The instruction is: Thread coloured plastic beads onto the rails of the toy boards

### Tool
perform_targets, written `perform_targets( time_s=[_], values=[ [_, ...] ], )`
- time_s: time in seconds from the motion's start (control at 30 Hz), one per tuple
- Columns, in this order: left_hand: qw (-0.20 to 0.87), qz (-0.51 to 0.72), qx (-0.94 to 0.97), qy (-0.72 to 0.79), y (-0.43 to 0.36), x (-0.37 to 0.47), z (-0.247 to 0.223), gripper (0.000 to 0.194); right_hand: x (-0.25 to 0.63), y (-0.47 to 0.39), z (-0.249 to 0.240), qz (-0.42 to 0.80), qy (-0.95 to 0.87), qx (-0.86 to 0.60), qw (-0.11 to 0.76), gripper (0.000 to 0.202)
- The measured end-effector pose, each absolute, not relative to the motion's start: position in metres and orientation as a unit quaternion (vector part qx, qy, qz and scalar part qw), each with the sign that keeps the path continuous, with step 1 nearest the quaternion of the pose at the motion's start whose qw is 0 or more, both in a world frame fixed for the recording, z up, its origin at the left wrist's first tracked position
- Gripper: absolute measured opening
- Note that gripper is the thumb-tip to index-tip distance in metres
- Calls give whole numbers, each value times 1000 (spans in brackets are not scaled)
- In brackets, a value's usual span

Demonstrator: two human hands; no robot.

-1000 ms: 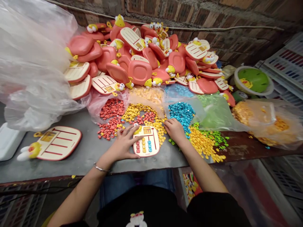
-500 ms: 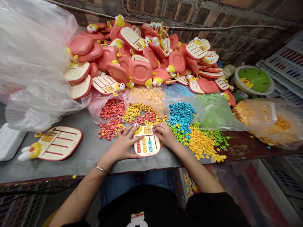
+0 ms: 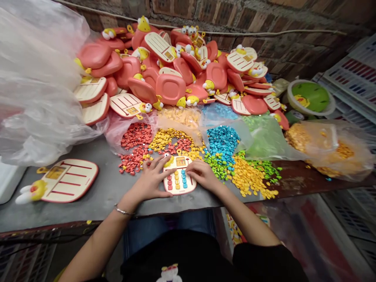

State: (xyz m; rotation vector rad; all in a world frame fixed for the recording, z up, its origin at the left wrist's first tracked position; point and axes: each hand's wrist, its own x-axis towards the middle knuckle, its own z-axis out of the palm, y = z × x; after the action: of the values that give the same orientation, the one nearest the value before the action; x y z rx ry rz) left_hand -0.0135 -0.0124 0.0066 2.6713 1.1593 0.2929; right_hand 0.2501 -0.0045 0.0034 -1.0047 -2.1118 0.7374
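Note:
A cream toy board (image 3: 182, 190) with a red rim and a yellow animal head lies flat on the table in front of me. Short columns of red, yellow and blue pieces (image 3: 184, 180) sit in its slots. My left hand (image 3: 151, 176) spans the board's left side, thumb at the lower edge and fingers spread across the upper part, holding it. At the right side, my right hand (image 3: 202, 174) has its fingertips pinched together over the board near the top of the blue column. Whatever is between them is hidden.
Behind the board lie loose red pieces (image 3: 136, 137), blue pieces (image 3: 223, 139), green pieces (image 3: 219, 166) and yellow pieces (image 3: 249, 178), partly in plastic bags. A heap of red-backed boards (image 3: 170, 88) rises against the brick wall. Another board (image 3: 73, 180) lies at left beside a large plastic bag (image 3: 38, 86).
My right hand has moved down the board, from near its picture window to the top of the blue column. My left hand keeps its place on the board. The whole view has shifted slightly.

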Motion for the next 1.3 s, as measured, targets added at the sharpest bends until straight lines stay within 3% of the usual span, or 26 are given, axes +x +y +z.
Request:
perform_targets(
  time_s=[0.1,0.2,0.33,0.4,0.6,0.77,0.9,1.13,1.3],
  values=[
    [111,96,907,395,-12,-13,7,78,278,-2,6,181,-792,-475,338,11],
    [111,95,907,395,-12,-13,6,78,298,4,0,49,-805,-538,246,15],
    [113,94,906,397,-12,-13,5,79,303,10,-10,-15,-830,-539,147,19],
    [117,95,905,397,-12,-13,6,78,300,10,-11,0,-828,-536,167,20],
    [132,104,901,399,-12,-13,7,79,278,8,5,157,-776,-508,338,15],
    [118,95,906,396,-12,-13,7,78,248,17,5,187,-790,-451,371,15],
    [113,96,907,394,-12,-14,7,78,238,22,-9,158,-801,-451,362,16],
    [110,96,908,392,-12,-14,7,76,238,11,-4,61,-842,-473,253,14],
    [119,103,906,393,-12,-14,6,77,251,2,20,142,-862,-430,229,16]
  ],
)
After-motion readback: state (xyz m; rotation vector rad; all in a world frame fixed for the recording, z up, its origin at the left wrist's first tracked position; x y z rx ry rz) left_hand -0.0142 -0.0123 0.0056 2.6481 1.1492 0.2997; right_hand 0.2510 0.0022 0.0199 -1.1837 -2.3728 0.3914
